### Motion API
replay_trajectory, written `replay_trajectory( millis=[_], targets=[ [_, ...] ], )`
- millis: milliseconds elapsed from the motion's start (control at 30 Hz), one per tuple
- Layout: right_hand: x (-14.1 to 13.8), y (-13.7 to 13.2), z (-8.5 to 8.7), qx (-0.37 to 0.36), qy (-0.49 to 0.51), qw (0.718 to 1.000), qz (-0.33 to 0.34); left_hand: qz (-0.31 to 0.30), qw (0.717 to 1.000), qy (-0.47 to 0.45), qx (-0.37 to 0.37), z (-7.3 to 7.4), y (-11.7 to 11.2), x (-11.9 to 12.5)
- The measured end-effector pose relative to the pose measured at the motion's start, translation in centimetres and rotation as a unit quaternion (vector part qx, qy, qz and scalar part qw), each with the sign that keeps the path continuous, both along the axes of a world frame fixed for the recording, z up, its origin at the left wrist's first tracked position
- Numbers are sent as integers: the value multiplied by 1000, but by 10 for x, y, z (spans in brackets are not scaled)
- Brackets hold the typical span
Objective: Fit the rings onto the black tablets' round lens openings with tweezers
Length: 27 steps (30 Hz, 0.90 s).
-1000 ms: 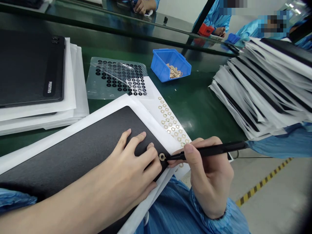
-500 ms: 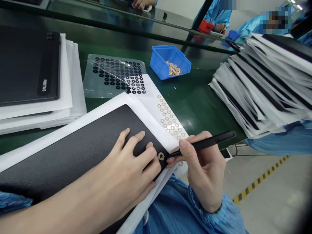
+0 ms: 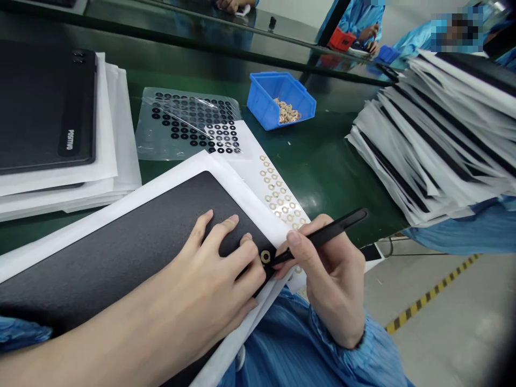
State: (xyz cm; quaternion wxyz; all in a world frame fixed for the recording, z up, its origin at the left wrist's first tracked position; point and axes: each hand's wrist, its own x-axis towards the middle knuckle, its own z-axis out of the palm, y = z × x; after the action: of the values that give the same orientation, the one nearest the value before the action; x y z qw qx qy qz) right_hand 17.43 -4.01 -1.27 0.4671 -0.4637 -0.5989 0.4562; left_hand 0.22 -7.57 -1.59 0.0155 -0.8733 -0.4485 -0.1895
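Closest in, the person's left hand (image 3: 213, 263) lies spread on a textured black panel (image 3: 121, 258), pressing it down without grasping anything, while the panel rests on a white paper sheet (image 3: 169, 180). The right hand (image 3: 330, 279) is closed around slim black tweezers (image 3: 322, 236), pinching them like a pen. Their long axis runs from the upper right down to the left, ending at a small gold ring (image 3: 265, 257) on the panel's corner. The ring sits between the two hands, just beyond the left fingertips, and the tips are right at its edge, though I can't tell whether they grip it. Compared with the earlier view, the tweezers' tail has tilted up and inward, while the ring sits in the same spot on the corner. Farther off, a backing sheet of gold rings (image 3: 278, 191) lies beside the panel, and past it is a blue plastic bin (image 3: 280, 102) holding loose rings.
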Motion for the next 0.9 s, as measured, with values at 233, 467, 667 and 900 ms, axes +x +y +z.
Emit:
replay_trajectory(
  millis=[233, 467, 667, 900],
  targets=[
    [3, -4, -5, 10, 42, 998, -51, 1, 1000, 7, -3, 6, 1, 1],
    [1, -4, -4, 31, 35, 998, -44, -2, 1000, 10, -10, 5, 0, 0],
    [2, -5, -5, 36, 30, 998, -44, -5, 1000, -3, 6, 1, 0, -1],
    [0, -6, -6, 29, 23, 999, -40, -7, 1000, -7, 19, -3, 1, -1]
  ],
)
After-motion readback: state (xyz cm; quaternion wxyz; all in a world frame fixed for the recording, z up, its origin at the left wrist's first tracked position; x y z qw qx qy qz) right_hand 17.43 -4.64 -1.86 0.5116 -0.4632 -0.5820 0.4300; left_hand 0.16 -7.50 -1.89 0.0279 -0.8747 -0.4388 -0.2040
